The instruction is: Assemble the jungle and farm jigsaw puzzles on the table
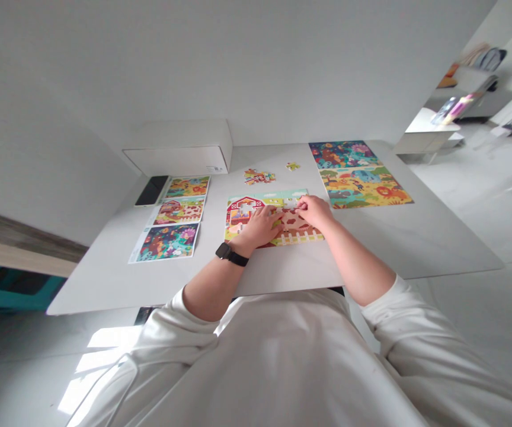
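Observation:
A partly assembled farm jigsaw puzzle (294, 222), with a red barn, a brown-spotted cow and a white fence, lies on the table in front of me. Pale gaps show in the barn and near the top right. My left hand (262, 226) rests flat across the puzzle's middle, fingers spread, a black watch on its wrist. At the upper right of the puzzle, my right hand (313, 210) has its thumb and fingers pinched on a puzzle piece, mostly hidden by the fingertips. Beyond the puzzle are a small pile of loose pieces (259, 176) and a yellow-green piece (292, 166).
On the left of the white table (105, 273) lie a sheet with three printed pictures (173, 234) and a black phone (152, 190). A white box (176, 159) stands behind them. Two finished-looking puzzles, an underwater-coloured one (345, 154) and a savanna one (365, 187), lie at right.

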{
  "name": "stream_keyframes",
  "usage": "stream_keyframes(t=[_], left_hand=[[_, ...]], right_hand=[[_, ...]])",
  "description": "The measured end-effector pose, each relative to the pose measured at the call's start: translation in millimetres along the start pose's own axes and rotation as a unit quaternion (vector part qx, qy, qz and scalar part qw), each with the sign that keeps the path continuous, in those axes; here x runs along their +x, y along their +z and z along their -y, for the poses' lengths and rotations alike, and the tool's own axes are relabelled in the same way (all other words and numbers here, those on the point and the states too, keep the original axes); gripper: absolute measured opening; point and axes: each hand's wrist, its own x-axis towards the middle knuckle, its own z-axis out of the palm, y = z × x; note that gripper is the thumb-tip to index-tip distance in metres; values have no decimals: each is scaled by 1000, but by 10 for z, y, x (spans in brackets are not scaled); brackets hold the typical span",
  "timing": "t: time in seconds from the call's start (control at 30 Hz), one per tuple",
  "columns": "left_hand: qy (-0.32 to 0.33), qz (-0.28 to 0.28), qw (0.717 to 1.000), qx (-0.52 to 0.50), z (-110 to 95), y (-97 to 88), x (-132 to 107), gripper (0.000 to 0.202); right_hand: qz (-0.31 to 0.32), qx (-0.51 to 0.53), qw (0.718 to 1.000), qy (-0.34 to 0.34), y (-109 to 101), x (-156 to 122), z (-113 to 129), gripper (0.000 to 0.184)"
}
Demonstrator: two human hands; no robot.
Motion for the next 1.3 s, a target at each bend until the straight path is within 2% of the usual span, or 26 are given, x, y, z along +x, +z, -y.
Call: stream_keyframes(t=[0.27,0.5,0.73,0.87,1.0,1.07,1.13,1.2,1.23,1.3], left_hand=[[62,9,998,6,-156,-99,-7,48],[78,28,996,11,-218,-73,-25,53],[69,29,997,7,-212,-48,-13,49],[75,31,997,-1,-193,-42,-15,47],[69,29,997,-34,-163,-29,-12,49],[56,32,994,-83,-134,-44,7,50],[22,31,984,-176,-87,-86,38,49],[-44,4,953,-299,-15,-161,73,45],[-86,-24,928,-363,33,-210,89,42],[-166,-102,858,-475,163,-331,113,37]], right_hand=[[-13,8,998,61,-231,9,-145,8],[17,-2,999,47,-102,18,-179,23],[16,-20,997,69,-27,89,-221,23],[44,-30,997,52,-9,104,-233,28],[37,-46,997,55,1,86,-208,28],[33,-53,996,60,-3,73,-183,27],[35,-59,996,59,-10,63,-160,24],[39,-64,996,53,-15,58,-144,22],[42,-65,996,50,-17,55,-139,21],[46,-65,996,46,-21,47,-128,21]])
